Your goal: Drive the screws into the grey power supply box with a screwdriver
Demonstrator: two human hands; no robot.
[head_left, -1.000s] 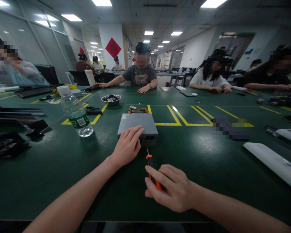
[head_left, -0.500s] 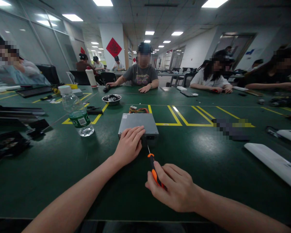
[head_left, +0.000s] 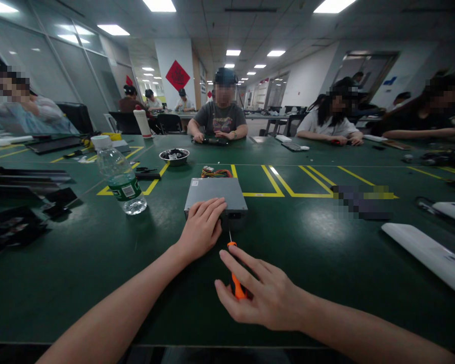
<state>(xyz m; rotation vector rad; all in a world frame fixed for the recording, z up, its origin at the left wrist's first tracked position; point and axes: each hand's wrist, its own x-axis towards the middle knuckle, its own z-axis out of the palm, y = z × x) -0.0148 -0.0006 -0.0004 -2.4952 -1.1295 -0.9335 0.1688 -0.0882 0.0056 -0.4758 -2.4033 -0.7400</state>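
A grey metal computer power supply (head_left: 217,189) lies on the green table in front of me, its socket side facing me. My left hand (head_left: 203,220) grips its near left part, fingers over the top and thumb down by the front face. In my right hand (head_left: 263,288) is a screwdriver (head_left: 237,288) with an orange and black handle. Its thin shaft points away from me at the front face of the power supply; whether the tip touches a screw is too small to tell. The fingers are loosely spread around the handle. Coloured cables (head_left: 216,173) stick out behind the power supply.
A water bottle (head_left: 123,177) stands left of the power supply, with a metal bowl (head_left: 174,156) of small parts beyond. Black parts (head_left: 15,225) lie at far left. To the right is a long white object (head_left: 426,258). A co-worker (head_left: 218,119) sits opposite.
The fingers of my right hand have loosened and spread around the screwdriver handle, which has shifted slightly left and stands straighter. My left hand stays put. The co-worker opposite has drawn one hand inward.
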